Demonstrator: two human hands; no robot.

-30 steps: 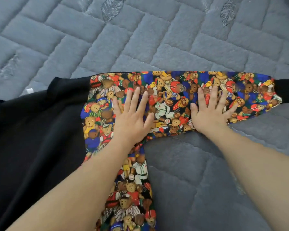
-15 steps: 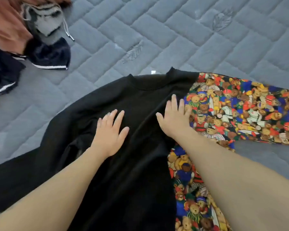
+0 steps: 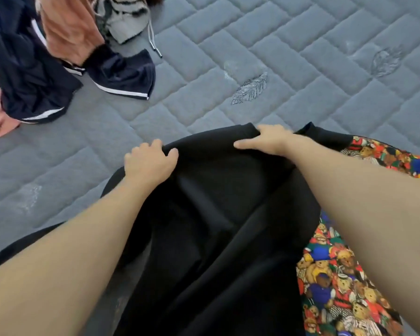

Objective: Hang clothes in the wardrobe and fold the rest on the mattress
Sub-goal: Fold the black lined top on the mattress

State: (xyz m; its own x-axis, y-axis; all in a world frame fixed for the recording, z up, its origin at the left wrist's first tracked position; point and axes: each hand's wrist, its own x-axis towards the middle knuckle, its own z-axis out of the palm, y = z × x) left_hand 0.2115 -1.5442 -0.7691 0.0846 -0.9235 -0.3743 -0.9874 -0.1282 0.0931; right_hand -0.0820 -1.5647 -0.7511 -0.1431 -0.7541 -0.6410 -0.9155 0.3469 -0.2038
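**Now folding the black top: both hands on its upper edge**

Mattress [image 3: 301, 57], grey quilted, fills the view. On it lies the black garment [image 3: 216, 226] with teddy-bear print sleeves [image 3: 337, 282], spread in front of the person, collar end away from them. Far left, well apart from it, a heap of unfolded clothes [image 3: 46, 57]: navy with white stripe, orange, grey with a drawstring, a bit of pink.

Left hand [image 3: 148, 163] grips the upper edge of the black cloth, fingers curled over it, thumb under the fold. Right hand [image 3: 267, 139] pinches the same edge nearer the collar, fingers over, thumb along the front. Cloth between the hands is bunched and lifted off the mattress; the body below has diagonal creases.

Judgement: step is folding the left side or shoulder in toward the middle. To do it well: keep both grips level so the edge stays straight, carry the cloth over in one sweep, lay it parallel to the print sleeve side, don't drag the lower body. Then flatten the creases with open palms before the next fold. Risk: a loose hem bunching under the forearms. Pile at left not yet done.
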